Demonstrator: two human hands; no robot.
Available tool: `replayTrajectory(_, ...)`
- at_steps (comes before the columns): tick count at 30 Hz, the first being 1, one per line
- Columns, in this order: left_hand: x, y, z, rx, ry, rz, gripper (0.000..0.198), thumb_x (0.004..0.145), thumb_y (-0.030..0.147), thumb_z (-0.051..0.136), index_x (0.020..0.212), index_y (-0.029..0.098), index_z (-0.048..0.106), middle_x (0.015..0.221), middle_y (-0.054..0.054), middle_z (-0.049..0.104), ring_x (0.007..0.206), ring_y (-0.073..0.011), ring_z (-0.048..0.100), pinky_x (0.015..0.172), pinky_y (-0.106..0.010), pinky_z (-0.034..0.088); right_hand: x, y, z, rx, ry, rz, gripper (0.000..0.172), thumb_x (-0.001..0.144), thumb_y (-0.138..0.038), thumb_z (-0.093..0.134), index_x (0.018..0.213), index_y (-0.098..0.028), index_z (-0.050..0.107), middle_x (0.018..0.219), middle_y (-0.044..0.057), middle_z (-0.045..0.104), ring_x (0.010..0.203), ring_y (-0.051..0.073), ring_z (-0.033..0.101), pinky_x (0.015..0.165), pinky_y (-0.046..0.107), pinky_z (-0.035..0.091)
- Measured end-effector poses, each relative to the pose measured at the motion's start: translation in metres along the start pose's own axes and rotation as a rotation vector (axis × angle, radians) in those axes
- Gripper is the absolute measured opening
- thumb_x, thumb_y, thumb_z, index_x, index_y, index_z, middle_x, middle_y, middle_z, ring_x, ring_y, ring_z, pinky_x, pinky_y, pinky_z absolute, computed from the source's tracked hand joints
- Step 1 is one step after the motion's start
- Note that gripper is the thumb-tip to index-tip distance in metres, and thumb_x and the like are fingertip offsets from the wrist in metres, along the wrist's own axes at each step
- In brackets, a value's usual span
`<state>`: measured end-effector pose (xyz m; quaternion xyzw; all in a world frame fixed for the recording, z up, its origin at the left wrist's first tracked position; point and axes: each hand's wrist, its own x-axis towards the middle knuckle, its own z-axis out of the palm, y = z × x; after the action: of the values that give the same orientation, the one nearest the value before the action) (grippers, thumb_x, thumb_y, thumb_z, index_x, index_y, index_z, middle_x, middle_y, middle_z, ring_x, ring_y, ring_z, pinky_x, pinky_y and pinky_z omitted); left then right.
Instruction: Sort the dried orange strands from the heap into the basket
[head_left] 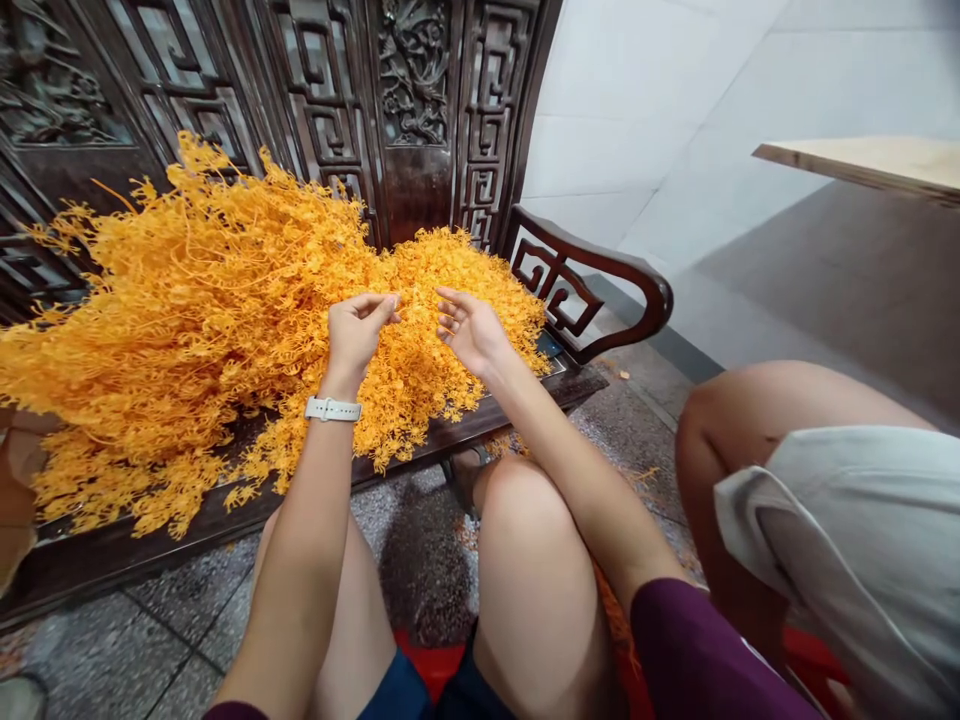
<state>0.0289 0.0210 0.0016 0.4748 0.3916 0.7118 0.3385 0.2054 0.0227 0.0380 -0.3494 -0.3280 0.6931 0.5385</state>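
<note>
Left hand (358,328) curling, pinching a sprig, right hand (469,328) spreading open-palmed, gripping nothing, both resting on bushy orange sprigs (225,310) heaping over carved bench (592,290)

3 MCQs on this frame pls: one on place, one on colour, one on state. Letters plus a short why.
1. Where does the pile of sprigs lie?
A. on the dark carved bench
B. on the floor
C. on a lap

2. What colour are the sprigs?
A. green
B. orange-yellow
C. white

3. What are the hands doing?
A. resting on the knees
B. both raised over the pile, fingers at the sprigs
C. gripping the armrest

Answers:
1 A: the sprigs cover the seat of the bench.
2 B: the whole pile is orange-yellow.
3 B: left hand and right hand sit above the pile, fingertips pinching at sprigs.
</note>
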Motion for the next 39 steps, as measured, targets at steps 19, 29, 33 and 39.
replayTrajectory(19,0.001,-0.013,0.004,0.091,0.178,0.077,0.005,0.08,0.019,0.076,0.076,0.016,0.074,0.066,-0.001,0.07,0.06,-0.0118,0.064,0.059,-0.022,0.05,-0.026,-0.003,0.016,-0.398,-0.736,-0.006,0.024,0.078,-0.033,0.089,0.076,-0.018,0.071,0.073,-0.002,0.064,0.067,0.01,0.053,0.066,0.025,0.045)
replayTrajectory(29,0.018,-0.012,-0.04,-0.129,0.292,-0.213,0.044,0.074,0.057,0.087,0.092,0.019,0.076,0.09,-0.005,0.072,0.069,-0.0129,0.066,0.056,-0.022,0.047,-0.051,-0.02,0.031,-0.221,-1.102,0.001,0.021,0.094,-0.038,0.077,0.104,-0.02,0.08,0.082,0.002,0.072,0.069,0.01,0.063,0.067,0.022,0.051)
replayTrajectory(33,0.017,-0.001,-0.044,-0.135,0.247,-0.212,0.044,0.074,0.056,0.088,0.094,0.019,0.08,0.089,-0.006,0.069,0.069,-0.0139,0.064,0.056,-0.024,0.044,-0.028,-0.014,0.02,0.057,-0.347,0.064,0.031,0.105,-0.043,0.053,0.107,-0.018,0.072,0.067,-0.003,0.056,0.055,0.008,0.044,0.054,0.02,0.039)
replayTrajectory(39,0.015,0.004,-0.037,-0.037,0.239,-0.251,0.023,0.074,0.04,0.088,0.083,0.02,0.083,0.081,-0.004,0.068,0.065,-0.0107,0.053,0.051,-0.021,0.037,-0.027,-0.012,0.023,-0.023,-0.238,0.091,0.02,0.1,-0.037,0.058,0.099,-0.019,0.068,0.066,-0.004,0.047,0.055,0.01,0.035,0.054,0.026,0.033)
